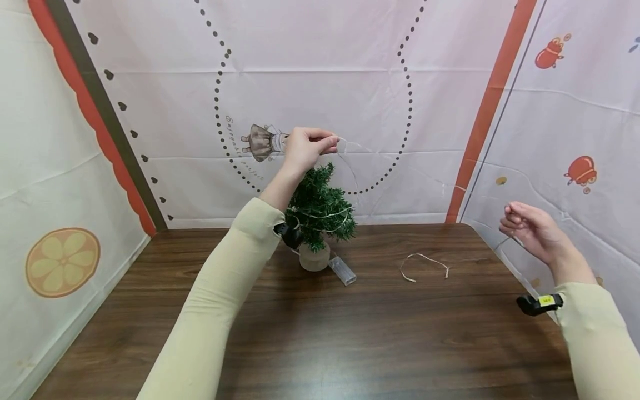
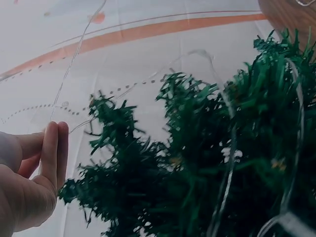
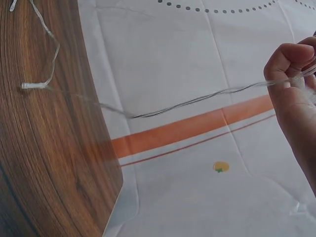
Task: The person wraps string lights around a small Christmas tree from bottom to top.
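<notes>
A small green artificial Christmas tree (image 1: 325,208) stands in a pale round base (image 1: 315,259) toward the back of the table. Thin clear string-light wire (image 2: 230,182) loops over its branches. My left hand (image 1: 311,147) is above the treetop, pinching the wire between thumb and fingertips. Off the table's right edge, my right hand (image 1: 537,230) grips another stretch of wire (image 3: 197,100) with curled fingers. Faint wire spans the air between both hands. A clear battery box (image 1: 343,270) lies beside the base.
A whitish length of wire (image 1: 422,256) with pale tips lies on the brown wooden table (image 1: 370,328), right of the tree. Printed white cloth (image 1: 320,50) hangs behind and at both sides.
</notes>
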{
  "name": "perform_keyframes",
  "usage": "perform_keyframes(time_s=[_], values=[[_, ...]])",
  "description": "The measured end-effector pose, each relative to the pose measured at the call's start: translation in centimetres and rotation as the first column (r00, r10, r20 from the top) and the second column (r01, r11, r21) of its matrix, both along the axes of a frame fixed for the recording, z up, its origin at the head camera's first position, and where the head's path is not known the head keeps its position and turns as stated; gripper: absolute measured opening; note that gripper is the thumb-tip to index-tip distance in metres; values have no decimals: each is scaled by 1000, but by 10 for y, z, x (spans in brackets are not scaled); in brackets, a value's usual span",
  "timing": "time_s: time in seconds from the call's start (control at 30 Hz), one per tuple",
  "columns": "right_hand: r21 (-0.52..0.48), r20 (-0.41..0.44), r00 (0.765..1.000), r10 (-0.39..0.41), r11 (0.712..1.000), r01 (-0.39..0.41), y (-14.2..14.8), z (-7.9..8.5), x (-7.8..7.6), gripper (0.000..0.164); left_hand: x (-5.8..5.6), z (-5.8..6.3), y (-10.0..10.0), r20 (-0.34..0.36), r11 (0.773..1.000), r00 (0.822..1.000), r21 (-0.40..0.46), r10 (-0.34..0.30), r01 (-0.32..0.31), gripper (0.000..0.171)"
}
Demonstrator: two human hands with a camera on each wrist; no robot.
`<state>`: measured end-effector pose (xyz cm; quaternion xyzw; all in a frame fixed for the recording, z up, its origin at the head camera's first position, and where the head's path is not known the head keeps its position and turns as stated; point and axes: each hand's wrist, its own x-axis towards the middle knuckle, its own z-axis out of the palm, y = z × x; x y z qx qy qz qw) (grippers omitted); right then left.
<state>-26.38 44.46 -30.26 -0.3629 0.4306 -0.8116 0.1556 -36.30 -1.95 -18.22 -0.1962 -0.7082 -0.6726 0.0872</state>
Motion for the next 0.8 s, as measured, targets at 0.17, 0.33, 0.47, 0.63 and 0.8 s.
perform_keyframes(time_s=[0.17,0.33,0.47,0.63,0.8], values=[[-47,31,1000,-7,999,8,8,-2,3,58,-2,7,-11,-4,997,1000,82,-7,8,21],[-92,53,999,-7,996,12,12,-1,5,58,-6,11,-18,10,992,1000,127,-8,7,22],[-103,45,999,-17,994,21,7,4,1,57,-10,12,-14,23,988,998,143,-65,61,22],[-135,27,1000,-12,991,15,-3,11,-4,58,-14,9,-8,28,989,993,92,-116,113,15],[-168,26,999,-20,986,24,-15,18,-10,57,-20,7,-7,51,993,992,-6,-115,115,10]])
